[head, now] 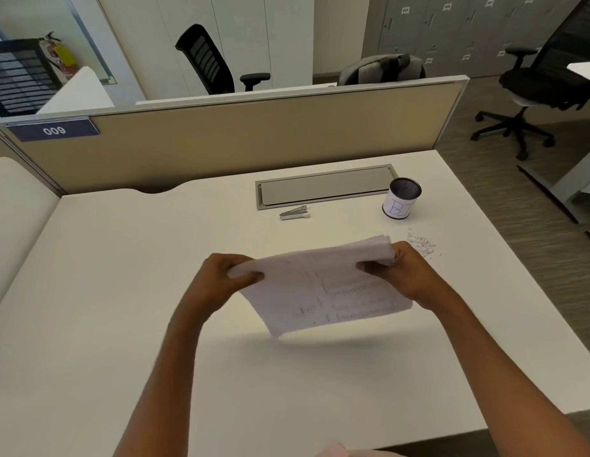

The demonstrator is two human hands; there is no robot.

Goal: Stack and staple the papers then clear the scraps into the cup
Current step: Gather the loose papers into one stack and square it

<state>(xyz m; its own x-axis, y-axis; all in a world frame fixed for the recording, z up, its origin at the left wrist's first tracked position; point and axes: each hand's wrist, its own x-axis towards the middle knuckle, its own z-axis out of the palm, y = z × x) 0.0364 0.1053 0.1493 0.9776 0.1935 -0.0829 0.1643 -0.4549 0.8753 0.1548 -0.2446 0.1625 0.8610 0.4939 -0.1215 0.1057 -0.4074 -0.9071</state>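
Gripping papers [320,285] by side edges: left hand [221,275], right hand [406,272], above desk [122,291].

Both hands, left [221,278] and right [407,272], grip the paper stack [320,288] above the desk [122,291].

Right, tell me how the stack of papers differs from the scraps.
The stack of papers is held off the desk by the left hand and right hand; the scraps lie on it near the cup. The papers are whole printed sheets; the scraps are tiny loose bits. Both look white.
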